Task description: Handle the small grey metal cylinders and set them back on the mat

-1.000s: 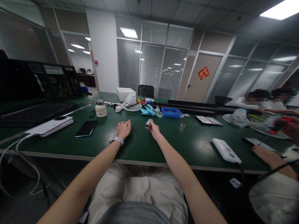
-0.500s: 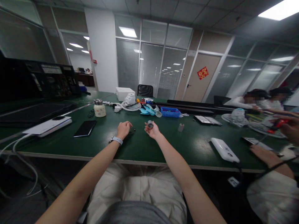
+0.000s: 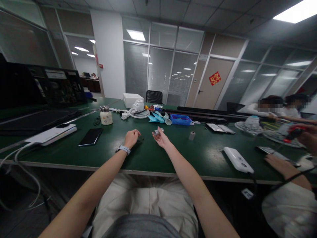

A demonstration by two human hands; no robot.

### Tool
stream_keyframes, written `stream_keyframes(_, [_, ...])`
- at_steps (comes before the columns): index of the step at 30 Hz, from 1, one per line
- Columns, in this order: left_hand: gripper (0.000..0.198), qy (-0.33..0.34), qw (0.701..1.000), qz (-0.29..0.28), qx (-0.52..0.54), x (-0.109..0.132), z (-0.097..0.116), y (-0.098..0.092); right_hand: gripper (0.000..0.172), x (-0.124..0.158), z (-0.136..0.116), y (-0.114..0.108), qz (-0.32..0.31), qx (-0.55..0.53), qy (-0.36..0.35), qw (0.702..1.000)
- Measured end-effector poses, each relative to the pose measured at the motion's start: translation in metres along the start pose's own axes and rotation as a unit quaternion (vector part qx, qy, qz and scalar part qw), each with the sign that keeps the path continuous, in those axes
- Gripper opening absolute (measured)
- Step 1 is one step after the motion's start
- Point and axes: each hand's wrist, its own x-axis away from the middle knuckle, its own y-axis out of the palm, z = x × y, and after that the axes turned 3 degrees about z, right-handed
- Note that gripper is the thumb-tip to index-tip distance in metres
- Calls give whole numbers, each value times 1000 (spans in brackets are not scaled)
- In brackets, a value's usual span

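My right hand (image 3: 162,140), palm turned up, grips a small grey metal cylinder (image 3: 158,131) between thumb and fingers, with its side toward me. My left hand (image 3: 131,138), a watch on its wrist, rests low over the table with fingers curled together. What its fingertips hold, if anything, is too small to make out. Between the hands lies a tiny dark piece (image 3: 143,138). A second metal cylinder (image 3: 192,135) stands on the table to the right of my right hand.
Behind my hands are light-blue fan blades (image 3: 158,117), a white fan grille (image 3: 140,114), a blue basket (image 3: 180,119) and a cream bottle (image 3: 106,117). A black phone (image 3: 90,137) lies left, a white power bank (image 3: 238,159) right. A co-worker's hand (image 3: 279,164) is at far right.
My right hand has turned the metal cylinder from its end facing me to lying sideways. My left hand has stayed in place.
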Motion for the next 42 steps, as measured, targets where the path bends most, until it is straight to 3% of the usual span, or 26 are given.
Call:
stream_keyframes(5, [34,-3,1000,-4,-5,2,3,-3,29,-1,1,5,28,52,-35,998])
stream_keyframes(8, [34,-4,1000,-7,-2,3,3,-4,31,-3,-4,-9,38,138,-119,983])
stream_keyframes(10, [33,-4,1000,-9,3,2,3,-4,35,0,-14,-31,63,222,-205,951])
stream_keyframes(12, [33,-6,1000,-8,3,2,2,-2,40,7,-28,-62,122,329,-302,887])
stream_keyframes(14, [33,-8,1000,-7,0,2,2,-1,44,18,-44,-99,211,437,-390,783])
stream_keyframes(16, [33,-10,1000,-11,0,2,2,0,47,28,-59,-135,295,508,-427,688])
stream_keyframes(18, [33,-14,1000,-14,1,2,2,0,47,33,-71,-166,346,545,-414,642])
stream_keyframes(21, [33,-21,1000,-12,-2,3,3,-1,43,32,-79,-201,380,571,-351,638])
stream_keyframes(25, [33,-22,1000,-15,-7,3,3,-1,38,22,-81,-222,406,579,-280,650])
stream_keyframes(29, [33,-23,1000,-21,-4,2,3,-1,38,18,-81,-223,402,573,-231,676])
stream_keyframes(31, [34,-18,1000,-22,-9,2,3,-1,46,22,-79,-218,419,558,-256,669])
stream_keyframes(33, [35,-15,999,-7,-31,2,3,-1,59,31,-76,-209,449,541,-339,625])
stream_keyframes(35, [35,-22,998,19,-58,3,3,-2,62,40,-70,-191,435,538,-446,567])
stream_keyframes(36, [34,-30,997,32,-66,3,2,-2,58,44,-64,-179,396,549,-488,551])
stream_keyframes(38, [33,-53,996,45,-61,3,1,-3,46,47,-49,-149,260,590,-524,557])
stream_keyframes(40, [31,-77,995,40,-42,4,1,-4,40,42,-28,-113,108,627,-482,603])
stream_keyframes(42, [30,-97,994,28,-33,5,1,-6,48,30,-5,-75,12,639,-396,660])
